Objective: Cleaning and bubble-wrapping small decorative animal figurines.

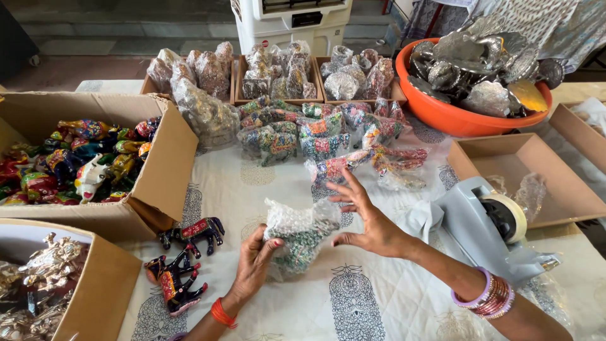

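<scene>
Head view: my left hand (252,265) grips bubble-wrapped figurine (300,240) from below, fingers closed on wrap, near table's front edge, about mid-width. My right hand (366,221) open, fingers spread, palm against figurine's right side, holding nothing. Tape dispenser (483,227) just beside right wrist, toward right edge. Two unwrapped painted animal figurines (183,259) lie left of left hand. Cardboard box (170,164) of painted figurines at left edge. Orange tub (454,117) of silver pieces at far right corner. Wrapped figurines (315,132) mid-table, toward far edge.
</scene>
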